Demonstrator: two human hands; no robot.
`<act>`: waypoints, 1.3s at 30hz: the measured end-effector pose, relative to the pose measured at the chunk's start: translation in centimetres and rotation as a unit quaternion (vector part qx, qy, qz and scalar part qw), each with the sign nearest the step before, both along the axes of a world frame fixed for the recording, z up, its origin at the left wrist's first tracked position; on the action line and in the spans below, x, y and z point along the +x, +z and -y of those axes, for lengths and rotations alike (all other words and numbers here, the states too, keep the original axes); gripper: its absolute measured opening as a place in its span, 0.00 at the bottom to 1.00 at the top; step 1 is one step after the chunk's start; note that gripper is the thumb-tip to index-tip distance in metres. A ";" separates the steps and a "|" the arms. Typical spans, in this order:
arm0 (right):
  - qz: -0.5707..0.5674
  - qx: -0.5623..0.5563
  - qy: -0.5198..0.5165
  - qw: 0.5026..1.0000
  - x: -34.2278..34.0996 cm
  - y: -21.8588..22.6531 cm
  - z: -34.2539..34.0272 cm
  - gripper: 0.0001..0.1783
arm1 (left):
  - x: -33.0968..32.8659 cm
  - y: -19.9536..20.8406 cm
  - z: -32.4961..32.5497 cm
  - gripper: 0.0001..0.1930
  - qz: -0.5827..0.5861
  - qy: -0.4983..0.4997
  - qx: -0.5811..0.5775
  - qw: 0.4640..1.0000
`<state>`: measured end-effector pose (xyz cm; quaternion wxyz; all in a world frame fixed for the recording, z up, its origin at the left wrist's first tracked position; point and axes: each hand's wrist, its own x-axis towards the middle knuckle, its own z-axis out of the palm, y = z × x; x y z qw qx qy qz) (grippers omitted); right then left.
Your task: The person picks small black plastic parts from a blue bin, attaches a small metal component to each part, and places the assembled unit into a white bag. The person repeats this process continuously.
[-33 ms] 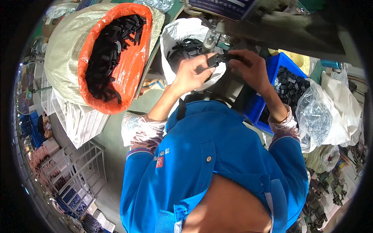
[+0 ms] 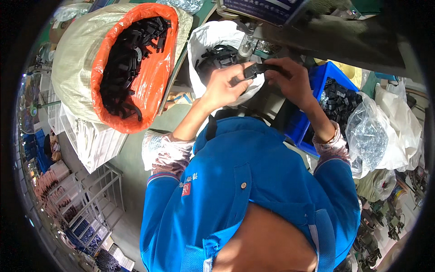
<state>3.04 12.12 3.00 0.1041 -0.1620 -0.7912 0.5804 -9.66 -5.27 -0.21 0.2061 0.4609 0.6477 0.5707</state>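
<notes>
In the head view, two hands meet over one black piece: the left hand (image 2: 229,84) pinches its left end between thumb and fingers, and the right hand (image 2: 292,81) pinches its right end. The black piece (image 2: 254,70) sits between the two sets of fingertips, which cover both its ends; whether it is a single part or two pressed together, I cannot tell. Just left of the grip and partly behind the left hand is one white bag (image 2: 194,47) holding black parts, and farther left one pale sack (image 2: 72,68) with one orange liner (image 2: 154,86), also holding black parts. Right of the grip stands one blue bin (image 2: 295,127) of black parts, partly hidden by the right forearm and one clear plastic bag (image 2: 369,136). The parts in all three containers overlap too much to count. Above the grip, one dark blue plate (image 2: 263,10) is cut off by the upper edge.
</notes>
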 end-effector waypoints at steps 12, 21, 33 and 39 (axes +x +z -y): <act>-0.151 0.088 -0.015 0.984 -4.7 -2.6 0.3 0.11 | -6.8 3.3 -1.0 0.09 -0.285 -0.046 0.005 0.957; -0.033 -0.073 -0.066 0.995 -5.8 -3.7 -0.5 0.11 | -8.8 3.9 -2.5 0.20 -0.260 -0.080 -0.117 0.955; -0.031 0.078 -0.042 0.996 -4.5 -6.9 -4.2 0.14 | -10.6 2.4 -1.4 0.10 -0.202 -0.102 -0.088 0.970; 0.268 0.593 0.067 0.756 -7.9 -13.1 -9.3 0.23 | -10.1 3.4 -1.1 0.10 -0.209 -0.102 -0.100 0.967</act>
